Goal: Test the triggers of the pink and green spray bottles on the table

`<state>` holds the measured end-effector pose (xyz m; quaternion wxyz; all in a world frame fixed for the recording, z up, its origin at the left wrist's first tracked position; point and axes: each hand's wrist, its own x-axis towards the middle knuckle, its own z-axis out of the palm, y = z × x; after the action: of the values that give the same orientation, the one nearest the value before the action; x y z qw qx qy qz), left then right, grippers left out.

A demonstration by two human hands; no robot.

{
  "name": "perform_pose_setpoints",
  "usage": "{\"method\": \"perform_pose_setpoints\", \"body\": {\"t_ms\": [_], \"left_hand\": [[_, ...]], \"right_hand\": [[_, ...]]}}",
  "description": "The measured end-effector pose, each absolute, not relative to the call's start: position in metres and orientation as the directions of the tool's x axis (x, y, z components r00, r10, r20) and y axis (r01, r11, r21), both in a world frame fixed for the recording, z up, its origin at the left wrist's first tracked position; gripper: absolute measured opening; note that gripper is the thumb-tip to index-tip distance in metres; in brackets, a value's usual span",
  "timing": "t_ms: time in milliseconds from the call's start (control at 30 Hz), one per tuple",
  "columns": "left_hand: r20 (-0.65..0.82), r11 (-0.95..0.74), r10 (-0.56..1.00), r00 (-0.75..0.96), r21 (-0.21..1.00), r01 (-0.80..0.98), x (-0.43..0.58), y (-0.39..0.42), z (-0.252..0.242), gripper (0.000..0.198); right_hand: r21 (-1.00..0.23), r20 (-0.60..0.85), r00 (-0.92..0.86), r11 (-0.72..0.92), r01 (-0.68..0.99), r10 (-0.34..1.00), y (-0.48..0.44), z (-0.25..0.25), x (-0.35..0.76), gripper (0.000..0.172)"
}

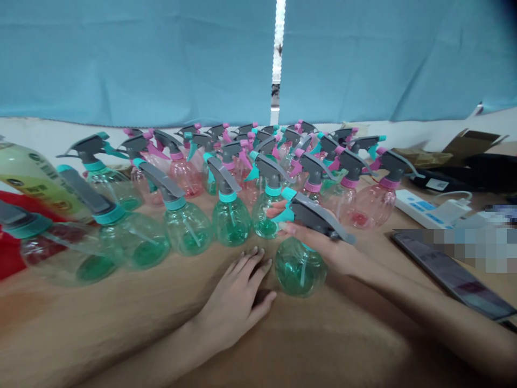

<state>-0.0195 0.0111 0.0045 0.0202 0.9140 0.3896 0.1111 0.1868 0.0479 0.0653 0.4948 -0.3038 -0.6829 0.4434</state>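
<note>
My right hand (323, 242) is wrapped around the neck of a green spray bottle (299, 269) with a grey and teal trigger head. The bottle stands upright or nearly so, close above or on the wooden table (153, 328); I cannot tell which. To its left my left hand (242, 296) lies on the table, fingers loosely spread and holding nothing. Just beyond my hands stand more green spray bottles, among them one (231, 218) with a teal collar and one (188, 226) beside it. Pink spray bottles (369, 205) are grouped behind and to the right.
At the left is a large labelled bottle (36, 178) near something red (12, 253). On the right lie a white power strip (420, 207) with a plug, a dark phone (452, 275) and an open cardboard box (468, 148). A blue curtain (161, 59) hangs behind.
</note>
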Motion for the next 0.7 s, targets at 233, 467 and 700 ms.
{"method": "perform_pose_setpoints", "body": {"t_ms": [233, 467, 700], "left_hand": [[0.193, -0.692, 0.719, 0.668, 0.116, 0.712, -0.0198, 0.0105, 0.0031, 0.047], [0.200, -0.692, 0.719, 0.665, 0.124, 0.711, -0.0203, 0.0109, 0.0026, 0.046], [0.198, -0.698, 0.713, 0.672, 0.112, 0.707, -0.0210, 0.0115, 0.0016, 0.048]], "right_hand": [[-0.916, 0.390, -0.328, 0.398, -0.046, 0.860, 0.0459, 0.0642, 0.1857, 0.036], [-0.922, 0.375, -0.329, 0.386, -0.034, 0.867, 0.0444, 0.0664, 0.1862, 0.031], [-0.899, 0.413, -0.306, 0.437, 0.012, 0.858, 0.0494, 0.0606, 0.1857, 0.035]]}}
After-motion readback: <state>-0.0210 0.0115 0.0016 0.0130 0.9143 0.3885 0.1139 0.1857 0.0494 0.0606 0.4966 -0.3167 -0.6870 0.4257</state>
